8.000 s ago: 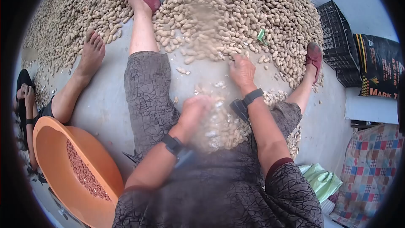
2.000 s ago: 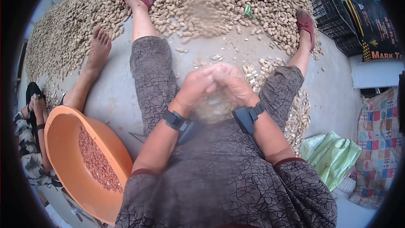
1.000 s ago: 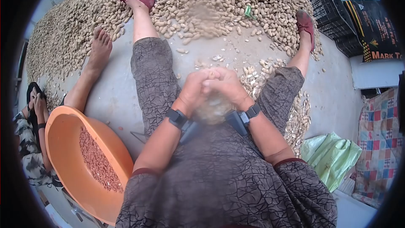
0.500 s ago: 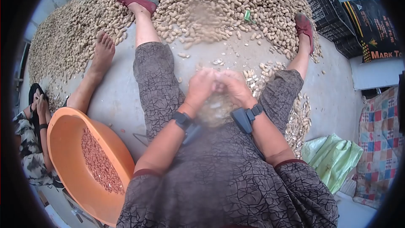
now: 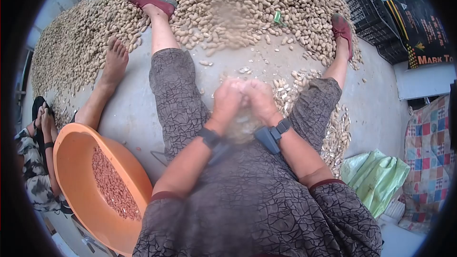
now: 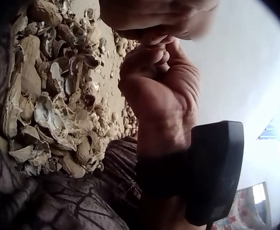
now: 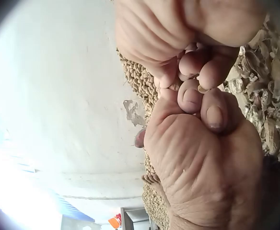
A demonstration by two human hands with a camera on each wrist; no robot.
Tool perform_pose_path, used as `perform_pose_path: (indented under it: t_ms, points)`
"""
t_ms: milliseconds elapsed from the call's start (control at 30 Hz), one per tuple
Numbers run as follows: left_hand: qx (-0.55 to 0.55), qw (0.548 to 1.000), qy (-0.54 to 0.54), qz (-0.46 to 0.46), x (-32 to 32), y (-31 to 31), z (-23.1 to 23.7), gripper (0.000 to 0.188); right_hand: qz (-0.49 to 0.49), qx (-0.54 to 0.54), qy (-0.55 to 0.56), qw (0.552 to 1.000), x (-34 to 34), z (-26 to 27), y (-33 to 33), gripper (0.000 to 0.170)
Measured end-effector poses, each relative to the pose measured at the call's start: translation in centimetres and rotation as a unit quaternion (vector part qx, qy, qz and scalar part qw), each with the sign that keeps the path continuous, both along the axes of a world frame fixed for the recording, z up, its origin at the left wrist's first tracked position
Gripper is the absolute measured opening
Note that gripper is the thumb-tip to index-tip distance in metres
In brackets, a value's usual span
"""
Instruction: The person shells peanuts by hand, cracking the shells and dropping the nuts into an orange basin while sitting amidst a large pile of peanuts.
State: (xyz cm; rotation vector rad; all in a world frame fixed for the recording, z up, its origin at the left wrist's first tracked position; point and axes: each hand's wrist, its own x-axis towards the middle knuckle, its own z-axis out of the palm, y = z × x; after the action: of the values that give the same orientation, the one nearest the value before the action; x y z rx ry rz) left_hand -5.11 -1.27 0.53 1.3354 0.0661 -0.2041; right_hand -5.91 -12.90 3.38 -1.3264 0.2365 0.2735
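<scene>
My left hand (image 5: 226,103) and right hand (image 5: 261,99) meet in front of my lap, fingertips against fingertips. In the right wrist view both hands have their fingers curled in, pinching a peanut (image 7: 202,89); only slivers of its tan shell show between the fingertips, the rest is hidden. From the left wrist, the right hand (image 6: 161,93) appears below the near left hand (image 6: 159,17), its thumb and fingers bunched. Directly under the hands lies a heap of broken peanut shells (image 6: 53,115), blurred in the head view.
A large pile of unshelled peanuts (image 5: 266,4) spreads ahead between the red shoes. An orange basin (image 5: 71,171) with shelled red kernels (image 5: 112,183) stands at left, near another person's bare foot (image 5: 114,62). At right are a black crate (image 5: 366,16), green sack (image 5: 373,178) and more shells (image 5: 337,133).
Eight seconds ago the hands were apart, the right one at the edge of the peanut pile. They have since come together over the lap; lately only the fingers and wrists shift slightly.
</scene>
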Motion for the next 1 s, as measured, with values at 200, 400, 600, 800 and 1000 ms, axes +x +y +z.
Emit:
perform_pose_path:
  t_ms: [200, 400, 600, 800, 1000]
  points:
    - [-0.038, 0.999, 0.037, -0.006, 0.3, 0.7, 0.6, 0.021, -0.002, -0.009, -0.029, 1.000, -0.2, 0.2, 0.7, 0.014]
    - [-0.206, 0.970, 0.119, -0.050, 0.2, 1.4, 1.3, 0.027, 0.017, 0.126, 0.002, 0.992, -0.2, -1.0, -0.1, 0.014]
    - [-0.234, 0.962, 0.120, -0.079, 0.6, 1.6, 0.9, 0.031, 0.059, 0.090, -0.014, 0.994, 0.2, 0.2, -0.6, 0.018]
    - [-0.237, 0.952, 0.160, -0.106, 0.5, 1.6, 0.6, 0.027, 0.058, -0.022, -0.022, 0.998, 0.0, 1.7, -0.6, 0.018]
    - [-0.249, 0.939, 0.230, -0.052, 0.3, 1.4, 1.6, 0.025, 0.059, -0.385, -0.227, 0.892, -0.3, 2.0, -0.1, 0.011]
